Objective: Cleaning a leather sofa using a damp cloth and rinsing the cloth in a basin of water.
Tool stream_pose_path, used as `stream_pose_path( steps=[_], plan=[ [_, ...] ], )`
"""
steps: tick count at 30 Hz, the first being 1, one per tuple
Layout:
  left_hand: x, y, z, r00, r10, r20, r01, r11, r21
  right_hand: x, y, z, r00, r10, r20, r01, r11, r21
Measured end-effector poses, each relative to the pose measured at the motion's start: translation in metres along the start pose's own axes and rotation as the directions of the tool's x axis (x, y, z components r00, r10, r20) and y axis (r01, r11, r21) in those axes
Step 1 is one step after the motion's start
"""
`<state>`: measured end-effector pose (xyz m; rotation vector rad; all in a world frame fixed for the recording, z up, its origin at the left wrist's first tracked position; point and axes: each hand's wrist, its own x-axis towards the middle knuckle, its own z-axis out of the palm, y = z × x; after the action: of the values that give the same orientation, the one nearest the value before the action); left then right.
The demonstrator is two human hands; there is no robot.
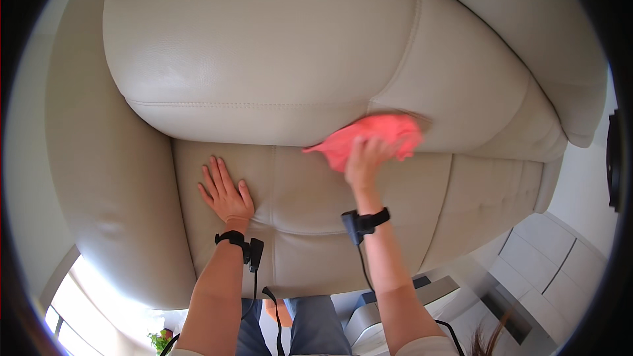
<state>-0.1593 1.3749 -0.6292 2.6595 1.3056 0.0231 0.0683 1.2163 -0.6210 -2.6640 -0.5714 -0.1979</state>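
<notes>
My left hand (226, 195) lies flat on the beige sofa seat (316, 214) near the left armrest (115, 178), its fingers spread and nothing in it. Farther right, a coral-pink cloth (395, 130) is bunched under my right hand (366, 163), which grips it. The cloth rests against the lower part of the sofa's back cushion (264, 39), close to the crease where it meets the seat. Slight blur on the right fingers hides how exactly they hold the cloth. Each wrist wears a black strap with a small box and a cable.
The sofa seat stretches to the right as far as a section with tufted stitching (501, 188). Below the seat's front edge are my legs (316, 326). A green plant (161, 339) stands at lower left, and pale floor tiles (547, 257) show at lower right.
</notes>
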Motion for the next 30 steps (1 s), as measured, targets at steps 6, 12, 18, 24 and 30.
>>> stream_pose_path(
  steps=[6, 12, 18, 24, 30],
  plan=[
    [-0.002, -0.003, -0.001, 1.0, -0.007, 0.002, 0.007, 1.0, -0.005, 0.142, 0.056, -0.089, 0.836, 0.121, -0.535, -0.079, 0.992, 0.101],
    [-0.002, 0.003, 0.001, 1.0, -0.012, -0.01, 0.012, 1.0, -0.018, 0.192, 0.149, -0.126, 0.8, 0.152, -0.58, -0.007, 0.969, 0.245],
    [-0.003, -0.001, 0.001, 0.999, -0.034, 0.011, 0.034, 0.999, -0.026, 0.182, 0.063, -0.111, 0.882, 0.119, -0.456, -0.071, 0.99, 0.122],
    [-0.004, 0.002, 0.004, 0.998, -0.049, 0.032, 0.051, 0.995, -0.09, 0.164, -0.102, -0.061, 0.78, -0.527, -0.339, 0.474, 0.85, -0.23],
    [-0.004, 0.004, -0.004, 0.999, -0.043, 0.023, 0.046, 0.977, -0.206, 0.166, -0.257, -0.043, 0.594, -0.786, -0.173, 0.751, 0.619, -0.231]
  ],
)
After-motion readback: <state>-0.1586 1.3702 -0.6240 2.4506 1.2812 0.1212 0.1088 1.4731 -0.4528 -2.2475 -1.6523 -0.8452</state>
